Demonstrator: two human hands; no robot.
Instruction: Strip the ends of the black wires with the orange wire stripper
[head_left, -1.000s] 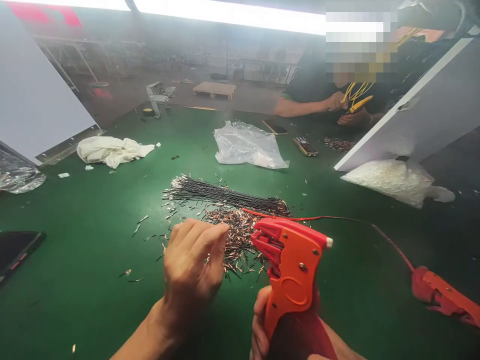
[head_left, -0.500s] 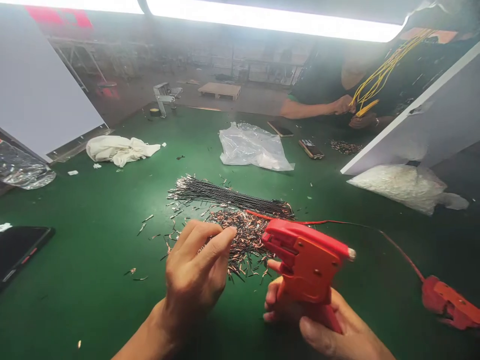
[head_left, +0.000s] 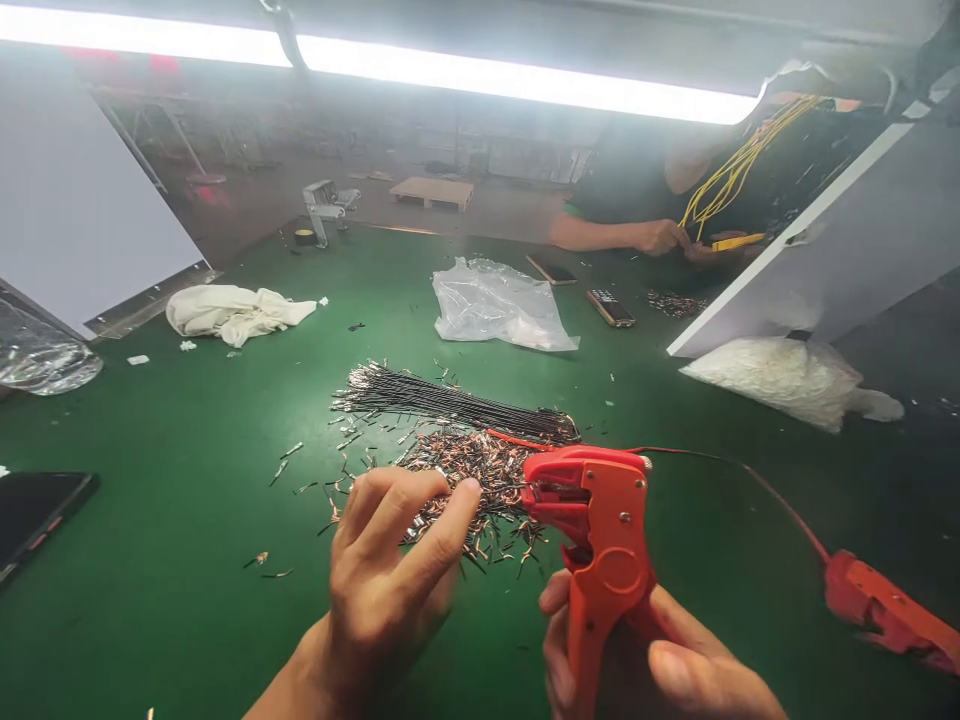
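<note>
My right hand (head_left: 637,660) grips the handles of an orange-red wire stripper (head_left: 596,540), its jaws pointing left. My left hand (head_left: 390,580) hovers beside those jaws with fingers curled in a pinch; what it holds is too small to make out. Just beyond both hands lies a heap of short copper and black wire offcuts (head_left: 469,470). Behind that heap rests a bundle of long black wires (head_left: 450,400) on the green table (head_left: 165,520).
A red wire (head_left: 720,465) runs to a second red tool (head_left: 885,610) at the right. A clear plastic bag (head_left: 499,305), white cloth (head_left: 229,310), a bag of white parts (head_left: 780,375) and phones (head_left: 34,510) lie around. A person across the table handles yellow wires (head_left: 731,175).
The stripper has swung from tilted to upright with its jaws nearer my left fingers. My right hand has shifted its grip lower on the handles. The view has tipped slightly.
</note>
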